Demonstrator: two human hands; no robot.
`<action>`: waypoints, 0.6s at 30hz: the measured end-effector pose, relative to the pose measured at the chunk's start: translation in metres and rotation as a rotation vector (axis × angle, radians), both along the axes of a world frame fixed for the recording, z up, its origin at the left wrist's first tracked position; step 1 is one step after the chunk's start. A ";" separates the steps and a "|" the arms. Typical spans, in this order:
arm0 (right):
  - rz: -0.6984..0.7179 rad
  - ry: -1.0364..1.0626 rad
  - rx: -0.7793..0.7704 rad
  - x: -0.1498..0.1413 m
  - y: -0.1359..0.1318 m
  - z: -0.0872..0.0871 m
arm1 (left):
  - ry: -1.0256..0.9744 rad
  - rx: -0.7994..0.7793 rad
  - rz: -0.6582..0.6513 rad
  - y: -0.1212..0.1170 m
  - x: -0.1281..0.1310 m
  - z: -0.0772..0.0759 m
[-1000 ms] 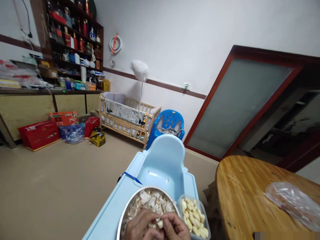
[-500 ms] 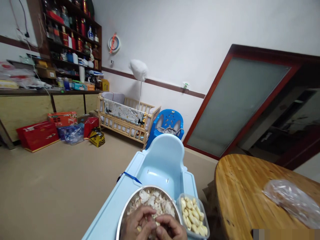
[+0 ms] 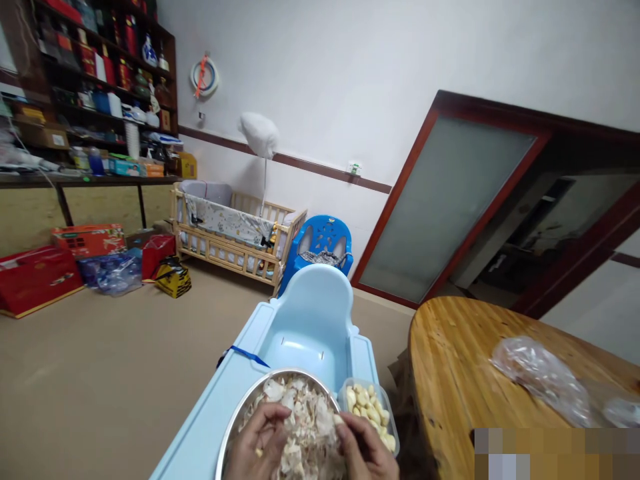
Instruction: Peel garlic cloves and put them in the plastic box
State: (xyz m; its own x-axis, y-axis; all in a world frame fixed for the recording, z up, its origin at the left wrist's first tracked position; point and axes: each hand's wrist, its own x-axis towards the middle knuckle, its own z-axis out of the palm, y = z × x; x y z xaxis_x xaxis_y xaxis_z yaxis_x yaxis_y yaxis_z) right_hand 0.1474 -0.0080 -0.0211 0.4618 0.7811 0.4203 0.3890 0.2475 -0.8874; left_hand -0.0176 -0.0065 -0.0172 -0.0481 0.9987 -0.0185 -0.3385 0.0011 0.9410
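A metal bowl point(image 3: 235, 420) full of papery garlic skins point(image 3: 305, 413) rests on a light blue child's chair tray point(image 3: 210, 427). My left hand point(image 3: 255, 447) hovers over the bowl's left side with fingers curled, a small garlic piece at its fingertips. At the bowl's right rim, my right hand point(image 3: 367, 453) is curled too; I cannot make out what it holds. A clear plastic tub of peeled garlic cloves point(image 3: 367, 407) stands just right of the bowl, touching my right hand.
A round wooden table point(image 3: 450, 380) with a clear plastic bag point(image 3: 540, 377) stands to the right. Beyond the chair are a blue plastic chair point(image 3: 320, 243), a wooden crib point(image 3: 230, 233), red boxes point(image 3: 35, 277) on the floor and stocked shelves point(image 3: 100, 87).
My hands have moved apart, from pinching a clove together at the bowl's middle to opposite sides of the bowl. The camera has swung right, shifting everything leftward.
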 end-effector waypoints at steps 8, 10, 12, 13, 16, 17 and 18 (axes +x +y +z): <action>-0.098 -0.579 -0.214 0.074 0.012 -0.001 | -0.350 -0.269 -0.168 0.003 -0.018 0.019; -0.083 -0.645 -0.235 0.072 0.015 0.000 | -0.380 -0.278 -0.171 0.002 -0.019 0.019; -0.084 -0.686 -0.234 0.067 0.016 0.002 | -0.413 -0.273 -0.186 0.002 -0.019 0.017; -0.087 -0.695 -0.224 0.066 0.015 0.003 | -0.431 -0.262 -0.198 0.002 -0.018 0.017; -0.086 -0.670 -0.128 0.059 0.011 0.007 | -0.488 -0.221 -0.223 0.003 -0.017 0.018; -0.059 -0.650 -0.081 0.055 0.009 0.009 | -0.508 -0.212 -0.224 0.003 -0.016 0.019; -0.034 -0.623 -0.029 0.049 0.006 0.012 | -0.526 -0.205 -0.222 0.003 -0.016 0.020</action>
